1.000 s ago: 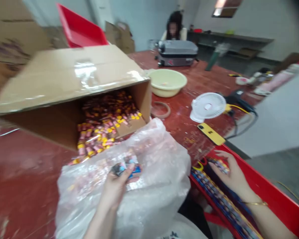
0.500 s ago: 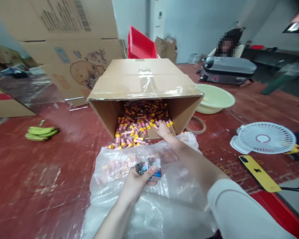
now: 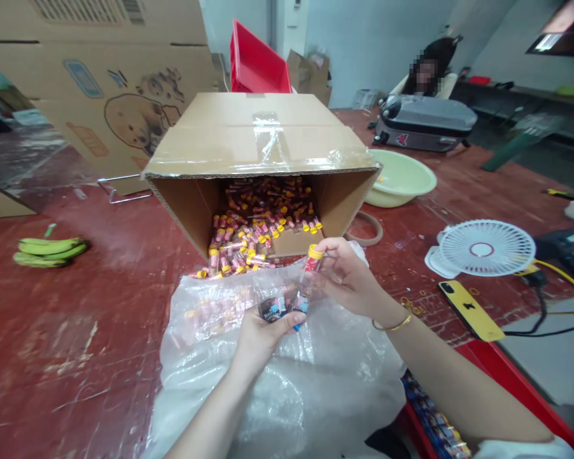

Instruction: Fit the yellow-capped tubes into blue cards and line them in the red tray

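My left hand (image 3: 257, 332) pinches a small dark printed card (image 3: 273, 308) over a clear plastic bag (image 3: 287, 376). Just right of it, my right hand (image 3: 348, 274) holds a small tube with a yellow cap (image 3: 310, 271), its lower end resting against the card. Behind both hands a cardboard box (image 3: 263, 137) lies on its side, open toward me. Many pink tubes with yellow caps (image 3: 253, 239) fill it and spill onto the red table (image 3: 76, 319).
A red tray (image 3: 516, 389) with printed cards sits at my lower right. A yellow phone (image 3: 471, 310), white fan (image 3: 485, 248), pale green basin (image 3: 402, 178), tape roll (image 3: 368, 229) and bananas (image 3: 48, 250) lie around. A seated person (image 3: 428, 70) is behind a grey case (image 3: 423, 122).
My right hand left the red tray, reached into the box, and came back holding a yellow-capped tube next to the card. The view swung left.
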Demonstrator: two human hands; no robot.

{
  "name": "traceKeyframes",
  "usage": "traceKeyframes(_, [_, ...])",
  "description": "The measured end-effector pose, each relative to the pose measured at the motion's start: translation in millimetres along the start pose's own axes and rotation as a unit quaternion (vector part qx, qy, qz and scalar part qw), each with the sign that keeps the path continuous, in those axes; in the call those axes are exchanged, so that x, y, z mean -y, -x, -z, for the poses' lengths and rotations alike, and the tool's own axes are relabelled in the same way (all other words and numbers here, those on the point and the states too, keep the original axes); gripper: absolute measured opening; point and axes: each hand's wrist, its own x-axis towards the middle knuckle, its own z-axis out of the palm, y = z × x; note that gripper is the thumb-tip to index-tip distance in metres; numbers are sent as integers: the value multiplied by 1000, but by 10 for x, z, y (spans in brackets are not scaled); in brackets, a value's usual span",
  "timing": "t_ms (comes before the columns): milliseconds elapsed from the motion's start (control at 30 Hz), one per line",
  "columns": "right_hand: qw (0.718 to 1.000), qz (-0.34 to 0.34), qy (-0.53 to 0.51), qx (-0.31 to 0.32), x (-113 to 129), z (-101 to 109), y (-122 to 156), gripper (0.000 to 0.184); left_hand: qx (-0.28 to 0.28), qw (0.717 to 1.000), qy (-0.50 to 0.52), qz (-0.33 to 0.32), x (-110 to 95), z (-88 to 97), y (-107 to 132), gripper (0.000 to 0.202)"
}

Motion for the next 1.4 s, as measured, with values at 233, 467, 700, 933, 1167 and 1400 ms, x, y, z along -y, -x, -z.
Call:
traceKeyframes(233, [998,-48,-16,31,-46,-27,27,27,-5,999,15,42,6,-56,23,28])
traceKeyframes(467, [995,-76,-23,58,-169,-212,256,54,36,980,157,116,-55,-126,49,37])
traceKeyframes(700, [997,-40,66,-26,-197,-451,426,68,47,971,206,111,-104,-231,24,40])
traceKeyframes(933, [997,-27,57,-46,-167,-476,432,69,44,975,191,106,-114,-245,62,47])
traceKeyframes(1167, [998,-34,36,-49,-173,-497,447,65,36,978,175,107,-103,-232,63,49])
traceKeyframes(1400, [996,-37,64,-45,-124,-460,447,64,23,985,144,90,-72,-238,27,54])
